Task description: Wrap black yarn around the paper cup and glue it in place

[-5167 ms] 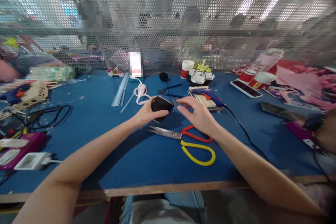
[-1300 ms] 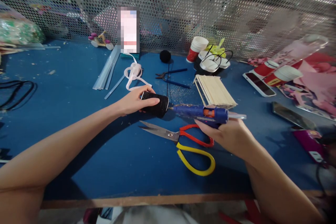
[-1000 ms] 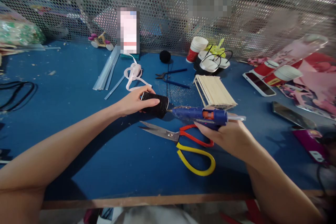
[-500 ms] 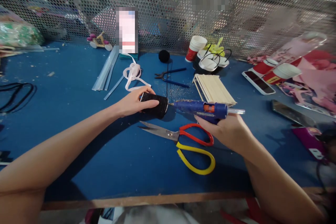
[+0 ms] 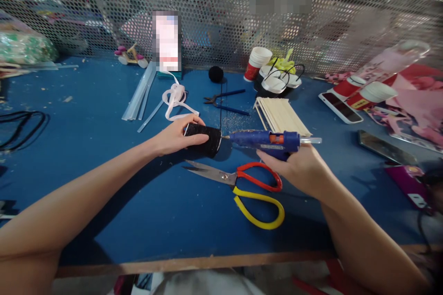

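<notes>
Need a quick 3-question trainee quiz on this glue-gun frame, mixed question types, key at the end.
1. True or false: the right hand holds the glue gun.
2. What does the left hand grip? A) black wrapped cup B) scissors C) white ribbon
3. Fill in: the gun's nozzle points at the cup's ____ end.

Key: 1 true; 2 A; 3 right, where its rim faces the gun.

Scissors [image 5: 242, 184], wooden sticks [image 5: 282, 116], paper cup [image 5: 256, 63]
</notes>
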The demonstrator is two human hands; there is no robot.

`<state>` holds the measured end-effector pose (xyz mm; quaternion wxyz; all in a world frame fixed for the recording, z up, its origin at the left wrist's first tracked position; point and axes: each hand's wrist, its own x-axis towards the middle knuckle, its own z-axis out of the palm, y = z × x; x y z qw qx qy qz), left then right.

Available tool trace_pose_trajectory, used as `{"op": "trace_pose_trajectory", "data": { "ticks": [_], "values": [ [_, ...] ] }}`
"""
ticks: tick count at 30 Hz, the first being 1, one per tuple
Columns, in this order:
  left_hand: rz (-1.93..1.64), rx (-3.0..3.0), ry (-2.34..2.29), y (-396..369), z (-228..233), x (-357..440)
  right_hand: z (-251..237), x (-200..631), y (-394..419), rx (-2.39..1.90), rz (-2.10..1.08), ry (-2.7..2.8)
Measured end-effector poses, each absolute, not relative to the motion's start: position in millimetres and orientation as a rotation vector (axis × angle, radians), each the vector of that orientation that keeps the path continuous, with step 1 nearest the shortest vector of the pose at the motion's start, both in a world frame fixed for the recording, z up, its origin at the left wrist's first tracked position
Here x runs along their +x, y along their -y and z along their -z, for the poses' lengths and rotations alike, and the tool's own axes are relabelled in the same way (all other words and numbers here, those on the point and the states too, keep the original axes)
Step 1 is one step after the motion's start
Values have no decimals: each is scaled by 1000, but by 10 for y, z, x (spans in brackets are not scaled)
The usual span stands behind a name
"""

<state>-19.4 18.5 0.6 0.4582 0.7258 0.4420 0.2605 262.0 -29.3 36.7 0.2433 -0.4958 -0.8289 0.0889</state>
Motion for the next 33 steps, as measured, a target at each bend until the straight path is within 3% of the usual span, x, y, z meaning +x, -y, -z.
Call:
{"op": "trace_pose_trajectory", "data": {
  "ticks": [12, 33],
  "values": [
    [-635, 1829, -1083, -168, -14, -203, -372, 2536, 328, -1469, -538, 2109],
    [-643, 1844, -1057, -169, -18, -203, -381, 2527, 309, -1465, -479, 2110]
  ]
}}
